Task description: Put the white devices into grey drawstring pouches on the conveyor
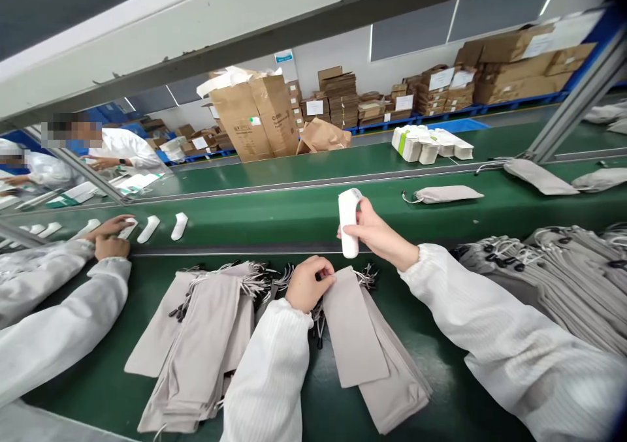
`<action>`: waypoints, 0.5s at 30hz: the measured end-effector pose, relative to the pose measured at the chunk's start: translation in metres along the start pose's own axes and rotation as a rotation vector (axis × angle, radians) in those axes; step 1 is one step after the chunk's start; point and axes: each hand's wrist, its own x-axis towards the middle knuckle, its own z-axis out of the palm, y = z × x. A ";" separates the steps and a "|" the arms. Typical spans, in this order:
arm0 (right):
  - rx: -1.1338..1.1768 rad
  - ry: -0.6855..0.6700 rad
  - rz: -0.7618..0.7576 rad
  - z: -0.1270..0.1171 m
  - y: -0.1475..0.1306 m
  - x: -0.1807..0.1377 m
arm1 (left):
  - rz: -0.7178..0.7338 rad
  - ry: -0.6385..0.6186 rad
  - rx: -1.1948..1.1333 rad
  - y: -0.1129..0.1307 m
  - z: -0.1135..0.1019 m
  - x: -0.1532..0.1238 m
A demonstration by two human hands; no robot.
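My right hand (377, 233) is closed round a white handheld device (347, 220), held upright above the green belt. My left hand (307, 284) pinches the open top edge of a grey drawstring pouch (353, 331) lying on the near table. That pouch rests on top of a small stack of the same pouches (392, 383). Black and white drawstrings (274, 279) fan out just behind my left hand.
A heap of grey pouches (196, 344) lies to the left, a big pile (563, 279) to the right. A co-worker's hands (110, 233) touch white devices (147, 228) on the belt (274, 217). A filled pouch (443, 194), white packs (431, 145) and cardboard boxes (255, 115) lie beyond.
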 end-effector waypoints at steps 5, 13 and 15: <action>-0.055 -0.070 -0.045 0.009 0.001 -0.010 | 0.049 0.082 0.102 0.006 0.002 -0.005; -0.099 -0.066 -0.077 0.013 0.007 -0.012 | 0.065 0.107 0.227 0.010 0.000 -0.009; -0.090 -0.065 -0.068 0.014 0.005 -0.012 | 0.063 0.102 0.228 0.009 0.000 -0.009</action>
